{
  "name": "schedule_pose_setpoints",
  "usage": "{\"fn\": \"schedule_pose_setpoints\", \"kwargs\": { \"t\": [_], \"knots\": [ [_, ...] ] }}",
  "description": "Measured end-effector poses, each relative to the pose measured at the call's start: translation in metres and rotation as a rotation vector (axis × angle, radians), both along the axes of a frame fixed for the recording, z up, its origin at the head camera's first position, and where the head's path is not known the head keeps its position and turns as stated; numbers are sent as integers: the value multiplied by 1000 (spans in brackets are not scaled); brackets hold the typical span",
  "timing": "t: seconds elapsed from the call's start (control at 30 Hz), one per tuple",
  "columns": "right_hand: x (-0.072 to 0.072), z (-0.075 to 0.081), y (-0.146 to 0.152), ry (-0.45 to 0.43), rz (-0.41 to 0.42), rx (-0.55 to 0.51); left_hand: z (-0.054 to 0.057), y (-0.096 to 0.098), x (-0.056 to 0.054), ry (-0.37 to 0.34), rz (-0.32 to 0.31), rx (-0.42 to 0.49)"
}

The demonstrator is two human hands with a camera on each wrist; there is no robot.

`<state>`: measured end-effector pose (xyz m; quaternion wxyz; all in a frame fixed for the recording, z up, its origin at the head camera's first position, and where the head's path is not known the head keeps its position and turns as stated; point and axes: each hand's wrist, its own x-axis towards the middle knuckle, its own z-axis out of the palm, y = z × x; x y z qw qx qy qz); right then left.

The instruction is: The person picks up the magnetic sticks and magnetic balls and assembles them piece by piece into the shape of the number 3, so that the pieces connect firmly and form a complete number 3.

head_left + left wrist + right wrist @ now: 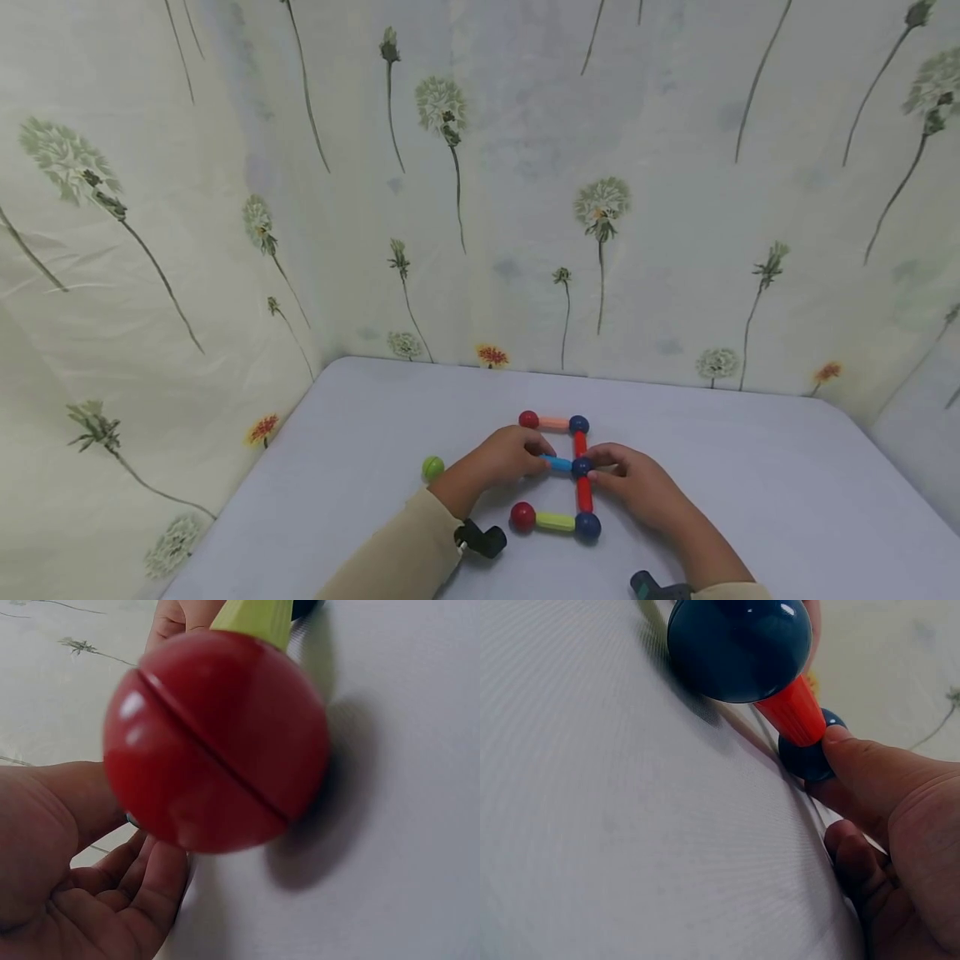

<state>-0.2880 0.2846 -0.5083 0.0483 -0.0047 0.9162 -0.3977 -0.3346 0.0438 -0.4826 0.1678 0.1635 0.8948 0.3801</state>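
Note:
A figure of balls and rods lies on the white table. My left hand (pixel 508 454) pinches a light blue rod (pixel 557 463), whose right end meets the middle dark blue ball (pixel 582 467). The thumb and fingers of my right hand (pixel 637 483) grip that ball from the right. Red rods (pixel 585 496) link it to a far dark blue ball (pixel 578 425) and a near one (pixel 588 527). A pink rod (pixel 553 423) joins the far one to a red ball (pixel 528 419); a yellow-green rod (pixel 555 522) joins the near one to another red ball (pixel 217 742).
A lime green ball (pixel 432 468) sits apart on the table, left of my left forearm. Behind the table (pixel 750 467) and along its sides hangs a flower-patterned cloth (pixel 510 208). Dark wrist devices (pixel 483 540) are strapped at both cuffs.

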Motion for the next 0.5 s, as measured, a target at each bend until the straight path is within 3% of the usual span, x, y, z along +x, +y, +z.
{"fn": "schedule_pose_setpoints", "kwargs": {
  "t": [0.5],
  "knots": [
    [1,4,-2,-4,8,1,-4,-3,-1,10,-5,-6]
  ]
}}
